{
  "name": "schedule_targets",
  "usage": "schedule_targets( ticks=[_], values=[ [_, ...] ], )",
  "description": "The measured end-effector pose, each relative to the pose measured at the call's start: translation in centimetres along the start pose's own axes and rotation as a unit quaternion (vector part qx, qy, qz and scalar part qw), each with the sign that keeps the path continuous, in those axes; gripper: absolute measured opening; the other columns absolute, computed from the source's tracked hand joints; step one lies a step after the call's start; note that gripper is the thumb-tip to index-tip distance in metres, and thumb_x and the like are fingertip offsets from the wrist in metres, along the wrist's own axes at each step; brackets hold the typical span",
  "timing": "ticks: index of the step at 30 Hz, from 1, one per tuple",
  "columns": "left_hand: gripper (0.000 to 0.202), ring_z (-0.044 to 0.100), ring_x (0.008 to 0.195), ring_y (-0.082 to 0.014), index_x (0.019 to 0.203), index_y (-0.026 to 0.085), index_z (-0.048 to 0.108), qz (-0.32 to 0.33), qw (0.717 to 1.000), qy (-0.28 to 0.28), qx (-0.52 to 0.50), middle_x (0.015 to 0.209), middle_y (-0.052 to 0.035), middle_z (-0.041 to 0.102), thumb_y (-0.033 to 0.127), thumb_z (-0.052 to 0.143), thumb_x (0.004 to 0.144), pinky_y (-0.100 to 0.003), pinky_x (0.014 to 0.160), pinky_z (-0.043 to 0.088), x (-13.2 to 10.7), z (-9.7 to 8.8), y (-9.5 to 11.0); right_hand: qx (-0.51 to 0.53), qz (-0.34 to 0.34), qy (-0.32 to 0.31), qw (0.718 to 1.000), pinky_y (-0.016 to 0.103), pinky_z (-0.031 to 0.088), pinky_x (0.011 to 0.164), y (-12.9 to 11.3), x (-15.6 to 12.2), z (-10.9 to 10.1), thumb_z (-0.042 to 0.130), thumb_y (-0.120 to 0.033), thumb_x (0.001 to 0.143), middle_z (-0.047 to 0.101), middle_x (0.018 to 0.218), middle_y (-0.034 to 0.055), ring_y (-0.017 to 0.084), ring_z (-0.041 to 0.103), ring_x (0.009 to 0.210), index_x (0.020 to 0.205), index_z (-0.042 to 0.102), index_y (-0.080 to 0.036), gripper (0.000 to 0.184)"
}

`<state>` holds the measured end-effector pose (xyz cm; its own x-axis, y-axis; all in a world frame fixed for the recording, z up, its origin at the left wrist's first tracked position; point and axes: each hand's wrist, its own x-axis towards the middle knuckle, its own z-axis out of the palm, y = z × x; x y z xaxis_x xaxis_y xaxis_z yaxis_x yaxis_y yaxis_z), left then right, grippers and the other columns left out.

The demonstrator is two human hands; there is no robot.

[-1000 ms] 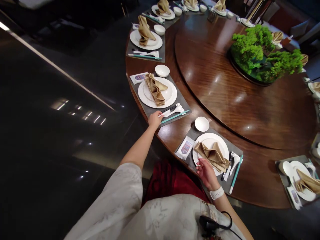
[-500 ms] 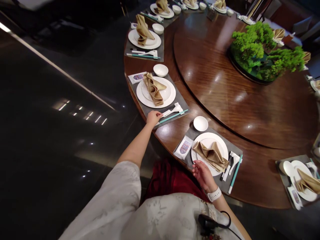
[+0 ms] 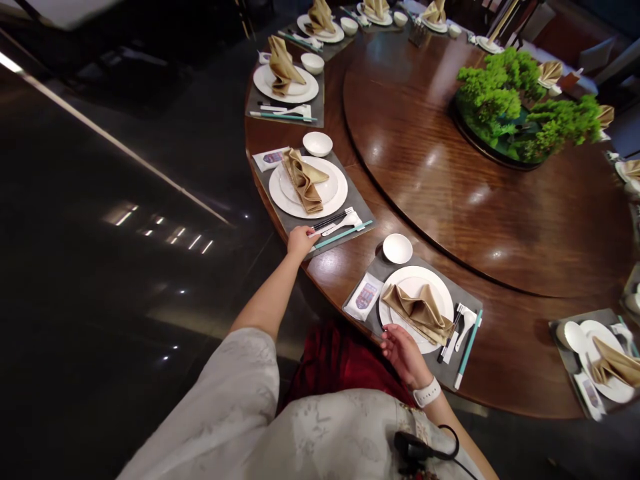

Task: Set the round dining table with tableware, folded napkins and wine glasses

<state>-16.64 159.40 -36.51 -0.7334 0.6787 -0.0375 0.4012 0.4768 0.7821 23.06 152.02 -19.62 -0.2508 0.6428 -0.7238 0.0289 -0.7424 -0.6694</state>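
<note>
My left hand (image 3: 300, 241) reaches out to the near corner of a grey placemat (image 3: 363, 210). Its fingers are curled by the ends of the black chopsticks (image 3: 331, 219), white spoon (image 3: 345, 221) and teal chopsticks (image 3: 343, 235); what they pinch is hidden. That mat holds a white plate (image 3: 336, 199) with a folded gold napkin (image 3: 303, 180). My right hand (image 3: 403, 350), with a white wristband, hovers with loosely spread fingers at the near rim of the closer plate (image 3: 440, 293), which holds another gold napkin (image 3: 417, 312).
A large round wooden table (image 3: 500, 360) with a raised turntable (image 3: 440, 167) and a green plant centrepiece (image 3: 520, 107). Several matching place settings ring the edge. Small white bowls (image 3: 397, 248) and wipe packets (image 3: 365, 295) sit by each plate. Dark glossy floor lies to the left.
The view shifted slightly. My left hand slid a little along the mat corner near the cutlery ends. My right hand drew back slightly from the closer plate's napkin toward its near rim.
</note>
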Motion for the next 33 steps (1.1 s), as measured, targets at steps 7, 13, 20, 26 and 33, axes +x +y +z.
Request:
schedule_targets(
  ticks=[7,13,20,26,33],
  values=[
    [0.023,0.066,0.1,-0.026,0.102,0.018,0.077,-0.051,0.996,-0.014,0.076,0.115,-0.0112,0.068,0.036,0.069,0.089,-0.033,0.086,0.051,-0.5,-0.2,1.4,0.012,0.006,-0.004,1.0,0.018,0.044,0.049,0.3,-0.2,-0.7,0.101,-0.045,0.048,0.068,0.07,-0.0024,0.009,0.06,0.057,0.083,0.068,-0.018,0.056],
    [0.026,0.066,0.099,-0.0262,0.1,0.018,0.074,-0.049,0.995,-0.013,0.083,0.113,-0.0119,0.066,0.04,0.067,0.089,-0.034,0.085,0.052,-1.4,-0.4,1.9,0.027,0.009,-0.013,0.999,0.017,0.045,0.048,1.3,-0.8,-3.1,0.1,-0.042,0.053,0.068,0.071,-0.0023,0.009,0.062,0.056,0.086,0.068,-0.017,0.052],
    [0.035,0.065,0.098,-0.03,0.089,0.015,0.069,0.055,0.998,0.013,0.024,0.092,-0.015,0.068,0.045,0.049,0.088,-0.04,0.096,0.051,-7.4,-2.1,3.1,0.144,0.028,-0.004,0.989,0.018,0.044,0.049,1.5,-2.8,-11.7,0.081,-0.028,0.082,0.066,0.066,-0.0031,0.009,0.062,0.054,0.088,0.065,-0.016,0.021],
    [0.043,0.068,0.087,-0.0297,0.085,0.022,0.066,0.105,0.991,-0.062,-0.052,0.088,-0.0089,0.072,0.061,0.052,0.076,-0.041,0.082,0.056,-20.8,1.4,9.2,0.394,-0.081,-0.026,0.915,0.016,0.027,0.042,5.9,-7.4,-23.0,0.059,-0.049,0.098,0.029,0.04,-0.0097,0.006,0.029,0.038,0.06,0.044,-0.019,0.05],
    [0.081,0.065,0.066,-0.0251,0.097,0.02,0.07,0.219,0.862,-0.449,-0.086,0.077,-0.0064,0.07,0.091,0.06,0.06,-0.034,0.053,0.052,-45.1,14.9,24.6,0.36,-0.274,0.02,0.892,0.016,0.029,0.044,9.9,-18.9,-37.1,0.062,-0.042,0.094,0.034,0.044,-0.0089,0.005,0.029,0.04,0.06,0.05,-0.019,0.043]
  ],
)
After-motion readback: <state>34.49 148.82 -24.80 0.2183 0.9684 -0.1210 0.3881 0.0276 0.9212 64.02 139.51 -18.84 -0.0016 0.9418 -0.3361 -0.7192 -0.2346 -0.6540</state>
